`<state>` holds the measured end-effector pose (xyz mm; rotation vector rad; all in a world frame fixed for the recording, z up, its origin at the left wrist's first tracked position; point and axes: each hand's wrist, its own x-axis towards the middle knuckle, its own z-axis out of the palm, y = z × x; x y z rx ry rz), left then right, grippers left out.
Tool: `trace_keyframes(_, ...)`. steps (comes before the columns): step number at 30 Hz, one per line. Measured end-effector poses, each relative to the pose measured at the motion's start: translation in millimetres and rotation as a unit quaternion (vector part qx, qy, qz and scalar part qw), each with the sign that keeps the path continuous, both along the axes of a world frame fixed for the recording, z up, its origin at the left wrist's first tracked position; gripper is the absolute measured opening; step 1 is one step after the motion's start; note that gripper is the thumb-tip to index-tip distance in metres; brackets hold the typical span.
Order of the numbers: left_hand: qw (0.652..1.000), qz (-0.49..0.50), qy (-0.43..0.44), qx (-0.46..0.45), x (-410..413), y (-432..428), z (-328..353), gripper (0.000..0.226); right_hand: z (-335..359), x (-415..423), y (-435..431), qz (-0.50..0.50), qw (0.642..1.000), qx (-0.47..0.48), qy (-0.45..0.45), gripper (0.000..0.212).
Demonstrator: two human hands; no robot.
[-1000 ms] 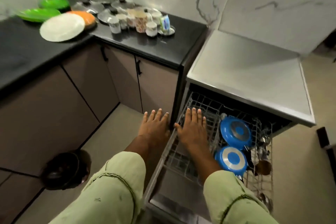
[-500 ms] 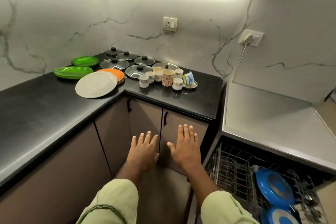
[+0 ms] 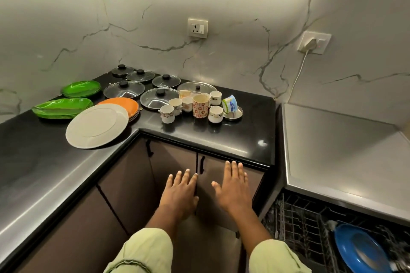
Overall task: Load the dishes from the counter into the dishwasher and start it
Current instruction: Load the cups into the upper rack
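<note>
Up from the dishwasher rack (image 3: 299, 224) come the left hand (image 3: 179, 195) and right hand (image 3: 233, 188), now flat and empty just below the tabletop (image 3: 221, 139), where the cups (image 3: 200, 108) stand so close together that a fast grab could tip one over.

Your left hand (image 3: 180, 193) and right hand (image 3: 233, 188) reach forward side by side, palms down, fingers straight and slightly spread, holding nothing, with both forearms bare below pale green sleeves (image 3: 146, 250) pushed up toward the elbows.
</note>
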<state>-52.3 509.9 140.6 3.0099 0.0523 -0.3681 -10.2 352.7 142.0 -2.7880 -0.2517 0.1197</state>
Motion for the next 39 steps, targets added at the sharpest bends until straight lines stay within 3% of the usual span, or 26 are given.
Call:
trace_keyframes(11,1.0,-0.001,-0.006,-0.017,124,4,3,0.072,6,125,3,0.0,1.0,-0.004,-0.012,0.08)
trace_keyframes(21,0.999,-0.037,0.024,-0.029,207,6,0,0.075,14,196,-17,-0.042,0.998,-0.045,-0.005,0.079)
trace_keyframes(23,0.997,-0.043,0.04,-0.047,272,41,-20,0.075,2,252,15,-0.081,0.995,-0.051,0.009,0.079)
trace_keyframes(27,0.997,-0.045,0.047,-0.033,282,40,-16,0.082,13,268,9,-0.098,0.993,-0.059,-0.01,0.078)
trace_keyframes(33,0.988,-0.07,0.128,-0.054,328,64,-31,0.099,11,305,44,-0.144,0.989,-0.017,0.005,0.077)
trace_keyframes(39,0.978,-0.083,0.178,-0.065,343,66,-37,0.107,-11,323,75,-0.182,0.97,0.137,0.087,0.088)
